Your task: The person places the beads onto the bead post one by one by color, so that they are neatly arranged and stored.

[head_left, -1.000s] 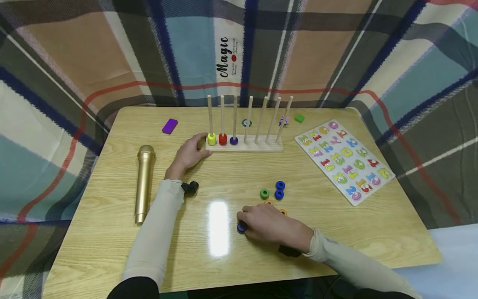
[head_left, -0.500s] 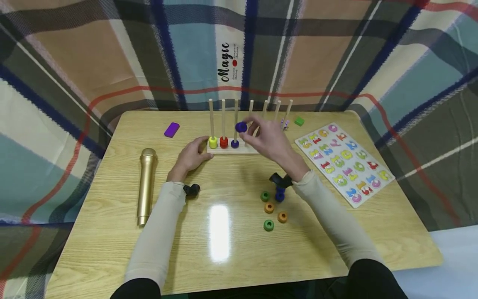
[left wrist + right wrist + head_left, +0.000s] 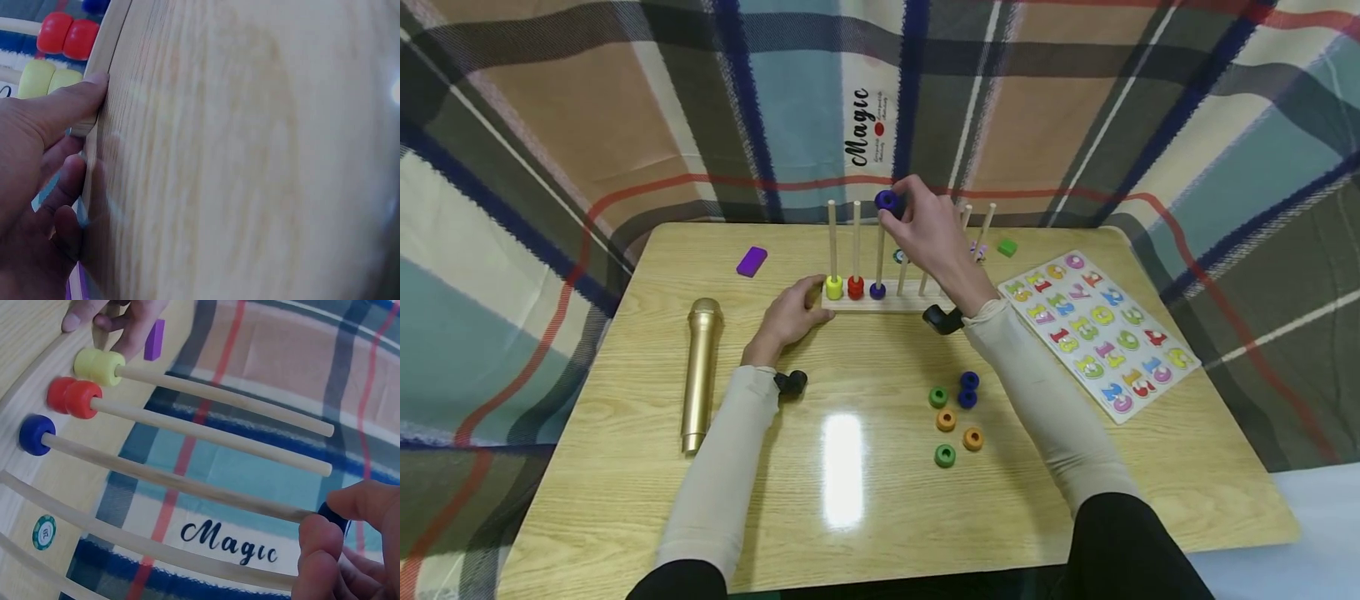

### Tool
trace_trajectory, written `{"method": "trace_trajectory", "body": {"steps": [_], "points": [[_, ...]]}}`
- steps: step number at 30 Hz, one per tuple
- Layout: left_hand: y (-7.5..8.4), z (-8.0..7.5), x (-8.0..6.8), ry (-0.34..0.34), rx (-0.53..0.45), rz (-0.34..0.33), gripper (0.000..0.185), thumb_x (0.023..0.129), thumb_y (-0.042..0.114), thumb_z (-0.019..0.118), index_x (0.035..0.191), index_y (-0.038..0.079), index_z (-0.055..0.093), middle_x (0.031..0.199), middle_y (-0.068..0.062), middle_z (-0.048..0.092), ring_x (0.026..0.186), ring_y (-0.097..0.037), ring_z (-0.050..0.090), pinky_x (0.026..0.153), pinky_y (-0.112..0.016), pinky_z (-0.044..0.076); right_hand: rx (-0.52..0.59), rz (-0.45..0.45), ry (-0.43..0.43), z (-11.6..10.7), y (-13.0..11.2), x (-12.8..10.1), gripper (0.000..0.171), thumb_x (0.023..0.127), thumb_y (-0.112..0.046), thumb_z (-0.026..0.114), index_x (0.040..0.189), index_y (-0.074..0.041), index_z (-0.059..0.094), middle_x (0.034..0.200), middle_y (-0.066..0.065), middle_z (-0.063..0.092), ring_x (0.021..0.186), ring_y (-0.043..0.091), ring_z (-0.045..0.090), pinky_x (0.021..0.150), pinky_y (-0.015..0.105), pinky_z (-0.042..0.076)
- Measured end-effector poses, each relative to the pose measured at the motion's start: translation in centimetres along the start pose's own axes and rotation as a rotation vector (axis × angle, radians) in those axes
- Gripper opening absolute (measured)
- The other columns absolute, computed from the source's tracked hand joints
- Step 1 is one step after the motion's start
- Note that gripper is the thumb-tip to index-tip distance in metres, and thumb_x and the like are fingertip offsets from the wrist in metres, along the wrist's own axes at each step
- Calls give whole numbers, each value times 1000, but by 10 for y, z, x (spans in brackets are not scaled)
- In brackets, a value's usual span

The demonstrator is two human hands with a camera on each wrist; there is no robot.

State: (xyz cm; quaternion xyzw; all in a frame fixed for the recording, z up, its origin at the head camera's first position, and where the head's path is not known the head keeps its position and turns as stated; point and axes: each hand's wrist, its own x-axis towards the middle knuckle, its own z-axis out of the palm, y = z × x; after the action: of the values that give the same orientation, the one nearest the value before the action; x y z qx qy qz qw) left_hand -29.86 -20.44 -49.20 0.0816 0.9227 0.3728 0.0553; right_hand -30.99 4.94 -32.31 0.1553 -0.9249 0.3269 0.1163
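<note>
Because the pegs [image 3: 856, 242] stand tall, I have the right hand [image 3: 928, 229] raised to the top of the third peg [image 3: 880, 250] from the left, with a blue bead [image 3: 886, 200] pinched between thumb and fingertips. That edge grip seems chosen to leave the bead's hole uncovered, so that the wood can line up with it. In the right wrist view the bead is right at the peg's upper end; I cannot tell whether the tip has entered the hole.

My left hand [image 3: 786, 315] is clamped on the left end of the wooden base [image 3: 865, 307], thumb along the near edge and fingers around the end. I judge that this braces it against sliding or tipping, since any nudge up at the tip has leverage. Gripping the end also leaves the pegs free.

Lower down, two yellow beads [image 3: 834, 287] sit on the first peg, two red beads [image 3: 855, 287] on the second, and one lower blue bead [image 3: 877, 291] at the foot of the third. One colour to a peg, which I take as the reason blue is held above blue.

On the table [image 3: 625, 500] nearer me, loose green beads [image 3: 945, 456], orange beads [image 3: 946, 420] and spare blue beads [image 3: 967, 399] lie clustered, handy for the right hand. The number board [image 3: 1101, 333] and gold cylinder [image 3: 702, 375] lie off to either side, out of the way.
</note>
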Motion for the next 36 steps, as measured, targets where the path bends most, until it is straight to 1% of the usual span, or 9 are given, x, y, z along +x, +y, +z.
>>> {"method": "trace_trajectory", "body": {"steps": [4, 7, 14, 18, 21, 23, 26, 31, 36], "points": [[0, 0, 1, -6, -3, -6, 75, 100, 29, 76, 165, 14, 41, 111, -17, 57, 94, -33, 51, 83, -47, 42, -15, 34, -17, -1, -1, 2, 42, 106, -32, 66, 140, -8, 63, 73, 4, 63, 52, 18, 53, 51, 30, 39], [0, 1, 1, -8, -10, -12, 76, 100, 29, 76, 165, 14, 41, 112, -17, 57, 95, -33, 51, 84, -48, 42, -20, 63, -45, -2, -3, 4, 43, 106, -33, 66, 141, -8, 63, 72, 5, 65, 54, 19, 55, 51, 30, 40], [-2, 6, 1, -13, -10, -19, 75, 101, 28, 76, 165, 15, 41, 108, -16, 56, 90, -31, 50, 80, -45, 40, -54, 117, -167, 0, -5, 7, 48, 107, -35, 65, 146, -7, 62, 96, 10, 77, 66, 17, 67, 57, 27, 50], [-2, 7, 1, -20, -9, -23, 75, 101, 29, 76, 165, 15, 41, 107, -16, 56, 91, -31, 50, 80, -45, 40, -59, 69, -167, 2, -2, -4, 55, 107, -36, 64, 154, -9, 55, 84, 9, 74, 57, 17, 60, 55, 28, 45], [-2, 7, 1, -15, 0, -22, 76, 100, 29, 77, 165, 14, 41, 109, -16, 56, 92, -31, 51, 82, -46, 41, -40, -16, -129, 0, 1, -24, 59, 107, -36, 65, 157, -9, 51, 73, 6, 68, 52, 19, 53, 53, 32, 39], [-2, 6, 1, -10, 5, -20, 75, 100, 29, 77, 165, 14, 41, 109, -16, 57, 93, -32, 51, 82, -46, 40, -31, -82, -125, -1, 6, -44, 55, 106, -34, 67, 153, -8, 55, 75, 3, 70, 51, 18, 54, 52, 32, 40], [-1, 5, 2, -12, 5, -17, 75, 101, 29, 77, 165, 13, 41, 107, -15, 56, 91, -31, 50, 80, -44, 39, -89, -125, -210, -1, 20, -80, 44, 105, -32, 69, 140, -7, 66, 84, 3, 75, 55, 15, 57, 51, 31, 42], [0, 2, 3, -1, -2, -19, 75, 101, 27, 77, 165, 13, 41, 103, -14, 54, 88, -30, 48, 77, -43, 37, -307, -67, -459, 9, 53, -137, 36, 101, -39, 74, 122, -9, 76, 93, 3, 73, 68, 13, 61, 57, 32, 49], [0, 2, 3, -1, -8, -19, 75, 101, 27, 76, 165, 13, 41, 103, -14, 54, 87, -30, 47, 77, -43, 37, -427, 3, -545, 19, 70, -166, 31, 94, -45, 81, 100, -14, 75, 87, -1, 70, 70, 15, 59, 60, 39, 50]]}}
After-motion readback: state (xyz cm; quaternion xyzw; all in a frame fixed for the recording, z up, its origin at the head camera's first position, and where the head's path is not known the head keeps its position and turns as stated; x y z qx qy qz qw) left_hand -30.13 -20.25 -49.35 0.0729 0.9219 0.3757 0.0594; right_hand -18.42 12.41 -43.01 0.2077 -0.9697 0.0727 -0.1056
